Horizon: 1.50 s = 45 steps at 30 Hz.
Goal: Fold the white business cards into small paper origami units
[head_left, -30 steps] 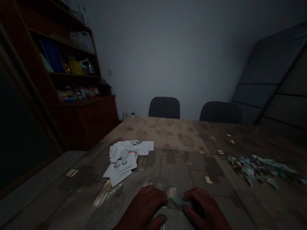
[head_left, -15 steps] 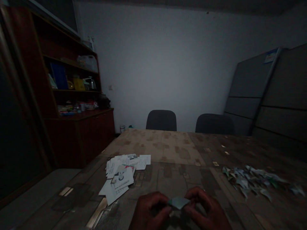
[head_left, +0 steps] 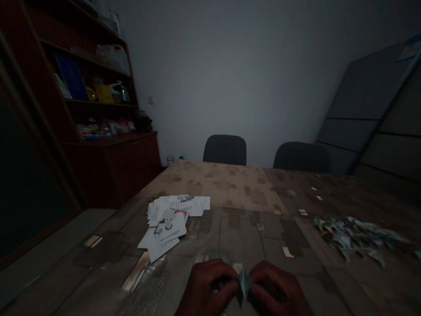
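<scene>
1. Head view: I see a small folded paper (head_left: pixel 244 284), greenish and with sharp creases, at the near part of the table (head_left: pixel 230 235).
2. Left hand (head_left: pixel 210 287) holds one side of it, thumb and fingertips closed narrowly.
3. Right hand (head_left: pixel 279 287) pinches the opposite side in the same manner.
4. White flat cards (head_left: pixel 169 226), rectangular and printed, overlap in a loose pile at left.
5. Folded pieces (head_left: pixel 345 237), pointed and angular, make an uneven heap at right.
6. The table's surface bears rectangles, some shiny.
</scene>
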{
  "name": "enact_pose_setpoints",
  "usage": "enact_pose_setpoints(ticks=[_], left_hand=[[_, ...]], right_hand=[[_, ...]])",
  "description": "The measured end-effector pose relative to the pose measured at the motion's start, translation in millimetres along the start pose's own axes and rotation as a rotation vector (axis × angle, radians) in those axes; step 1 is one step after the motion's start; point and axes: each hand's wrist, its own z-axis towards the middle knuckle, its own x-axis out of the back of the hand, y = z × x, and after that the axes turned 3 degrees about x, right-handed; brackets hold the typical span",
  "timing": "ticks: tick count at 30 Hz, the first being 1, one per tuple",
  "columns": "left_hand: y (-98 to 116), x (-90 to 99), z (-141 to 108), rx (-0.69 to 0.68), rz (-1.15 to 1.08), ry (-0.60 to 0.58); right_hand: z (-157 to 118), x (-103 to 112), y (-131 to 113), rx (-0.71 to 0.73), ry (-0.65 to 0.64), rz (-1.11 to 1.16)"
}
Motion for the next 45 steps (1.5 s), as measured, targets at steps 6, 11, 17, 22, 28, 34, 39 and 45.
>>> enact_pose_setpoints(ticks=[6, 11, 17, 22, 28, 34, 39, 45], left_hand=[[4.8, -2.2, -2.4, 0.040, -0.015, -0.022], [2.3, -2.4, -5.1, 0.025, -0.030, -0.038], [2.8, -2.7, -4.9, 0.063, -0.024, -0.057], [1.5, -2.4, -7.1, 0.160, 0.055, -0.074], [10.9, -1.1, -6.7, 0.084, 0.042, -0.127], [19.5, -0.6, -2.7, 0.113, 0.008, -0.172], [11.2, -2.7, -4.0, 0.094, 0.124, -0.146], [6.5, -5.3, -6.1, 0.231, 0.060, -0.129]], right_hand=[[-3.2, -5.5, 4.5, -0.031, -0.004, -0.020], [-3.4, -7.5, 0.6, -0.015, 0.001, -0.011], [-4.0, -9.0, -2.8, -0.027, 0.008, -0.004], [-5.6, -13.1, 0.3, -0.048, 0.029, -0.010], [-7.0, -13.9, 0.6, -0.058, 0.031, -0.012], [-7.7, -14.5, -2.0, -0.070, 0.109, -0.063], [-3.8, -11.7, -1.2, 0.028, 0.124, -0.118], [-5.8, -14.4, 0.3, -0.058, 0.038, -0.026]])
